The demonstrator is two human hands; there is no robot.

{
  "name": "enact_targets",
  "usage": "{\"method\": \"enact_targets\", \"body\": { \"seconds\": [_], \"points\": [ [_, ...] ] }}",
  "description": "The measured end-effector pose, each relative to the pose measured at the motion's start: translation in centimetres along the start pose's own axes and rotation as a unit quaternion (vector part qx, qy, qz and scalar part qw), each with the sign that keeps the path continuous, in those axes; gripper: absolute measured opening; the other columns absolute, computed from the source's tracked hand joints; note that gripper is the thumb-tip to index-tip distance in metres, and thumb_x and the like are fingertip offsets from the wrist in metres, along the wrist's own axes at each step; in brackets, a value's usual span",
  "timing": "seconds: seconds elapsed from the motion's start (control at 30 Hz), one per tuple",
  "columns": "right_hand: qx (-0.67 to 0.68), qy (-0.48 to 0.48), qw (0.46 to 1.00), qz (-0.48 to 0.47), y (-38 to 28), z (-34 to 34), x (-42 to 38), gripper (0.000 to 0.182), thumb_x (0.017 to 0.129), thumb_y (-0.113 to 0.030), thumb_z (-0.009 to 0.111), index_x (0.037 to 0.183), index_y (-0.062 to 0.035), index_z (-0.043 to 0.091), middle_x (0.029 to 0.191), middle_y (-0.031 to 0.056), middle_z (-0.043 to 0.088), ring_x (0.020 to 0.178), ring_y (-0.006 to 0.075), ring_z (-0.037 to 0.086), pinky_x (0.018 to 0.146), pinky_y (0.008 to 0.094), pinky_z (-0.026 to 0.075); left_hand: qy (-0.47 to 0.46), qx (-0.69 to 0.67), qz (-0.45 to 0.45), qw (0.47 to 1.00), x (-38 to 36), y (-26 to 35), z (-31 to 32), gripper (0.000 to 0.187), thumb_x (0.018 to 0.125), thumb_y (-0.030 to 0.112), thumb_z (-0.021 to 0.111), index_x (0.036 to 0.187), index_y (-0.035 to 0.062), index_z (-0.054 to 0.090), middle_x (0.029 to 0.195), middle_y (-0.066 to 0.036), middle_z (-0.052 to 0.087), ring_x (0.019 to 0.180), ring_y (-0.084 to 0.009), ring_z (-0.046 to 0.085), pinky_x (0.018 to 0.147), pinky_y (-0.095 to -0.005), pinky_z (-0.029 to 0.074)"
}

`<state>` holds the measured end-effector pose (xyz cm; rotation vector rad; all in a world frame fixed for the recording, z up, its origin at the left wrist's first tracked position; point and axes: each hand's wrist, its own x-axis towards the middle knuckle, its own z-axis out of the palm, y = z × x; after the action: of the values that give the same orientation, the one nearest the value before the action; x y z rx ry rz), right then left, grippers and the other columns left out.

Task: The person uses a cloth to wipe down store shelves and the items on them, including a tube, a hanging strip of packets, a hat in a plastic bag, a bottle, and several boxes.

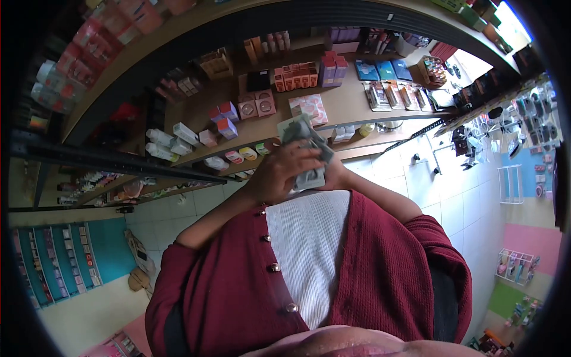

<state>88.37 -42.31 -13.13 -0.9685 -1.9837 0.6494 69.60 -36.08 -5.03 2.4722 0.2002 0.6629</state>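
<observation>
Red cardigan (380, 268) nearest, over white ribbed top. Left hand (279, 172) and right hand (333, 172) both closed on grey-green crumpled packet (304, 140), held at chest height before shelf (345, 104). Beyond: pink and purple boxes (262, 107) standing in rows on shelf.

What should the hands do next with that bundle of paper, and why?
Probably peel one sheet off the top. Both hands, the left hand and the right hand, hold the crumpled grey-green paper bundle close together in front of the shelves, so the bundle is already steadied for thumbing through.
</observation>
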Motion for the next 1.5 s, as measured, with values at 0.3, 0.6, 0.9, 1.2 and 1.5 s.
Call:
{"method": "enact_targets", "body": {
  "seconds": [0.3,0.6,0.9,1.2,1.5],
  "points": [
    [0.774,0.203,0.488,0.349,-3.2,-3.7,1.6,0.056,0.096,-0.055,0.035,0.123,-0.0088,0.053,0.116,0.0077,0.059,0.102,0.0249,0.057,0.093,0.0432,0.045,-0.085,-0.157,0.035,0.983,0.5,-0.5,2.0,0.035,0.075,0.002,0.069,0.108,0.0139,0.068,0.116,-0.005,0.064,0.117,-0.0259,0.055,0.101,-0.0402,0.042],
    [0.621,0.305,0.573,0.439,1.4,-8.6,-3.1,0.036,0.085,-0.040,0.058,0.107,-0.0119,0.057,0.079,-0.0022,0.057,0.070,0.0094,0.054,0.069,0.0294,0.041,-0.020,-0.201,-0.028,0.979,-0.4,-0.9,2.4,0.032,0.075,-0.006,0.064,0.103,0.0083,0.068,0.115,-0.009,0.064,0.110,-0.0253,0.059,0.097,-0.0369,0.044],
    [-0.262,0.252,0.827,0.429,8.5,-10.4,-1.9,0.083,0.079,-0.024,0.068,0.140,0.0083,0.023,0.128,0.0307,0.036,0.116,0.0427,0.045,0.098,0.0404,0.041,-0.008,-0.216,-0.129,0.968,-1.1,0.0,2.6,0.040,0.073,-0.012,0.057,0.106,0.0073,0.067,0.116,-0.010,0.064,0.110,-0.0258,0.060,0.096,-0.0359,0.045],
    [-0.437,0.085,0.733,0.515,8.8,-10.0,0.2,0.073,0.084,-0.041,0.052,0.140,0.0010,0.032,0.135,0.0196,0.040,0.123,0.0314,0.041,0.098,0.0454,0.034,-0.003,-0.194,-0.154,0.969,-2.1,-0.2,2.9,0.037,0.071,-0.002,0.071,0.107,0.0069,0.066,0.116,-0.009,0.064,0.112,-0.0233,0.059,0.098,-0.0360,0.044],
    [-0.470,0.099,0.723,0.497,9.5,-10.0,-0.2,0.063,0.084,-0.046,0.054,0.135,-0.0111,0.043,0.129,0.0098,0.047,0.122,0.0266,0.041,0.098,0.0492,0.028,-0.002,-0.194,-0.180,0.964,-2.0,0.1,3.3,0.038,0.071,-0.003,0.070,0.108,0.0074,0.066,0.117,-0.008,0.064,0.113,-0.0237,0.058,0.100,-0.0370,0.042]
  ]
}}
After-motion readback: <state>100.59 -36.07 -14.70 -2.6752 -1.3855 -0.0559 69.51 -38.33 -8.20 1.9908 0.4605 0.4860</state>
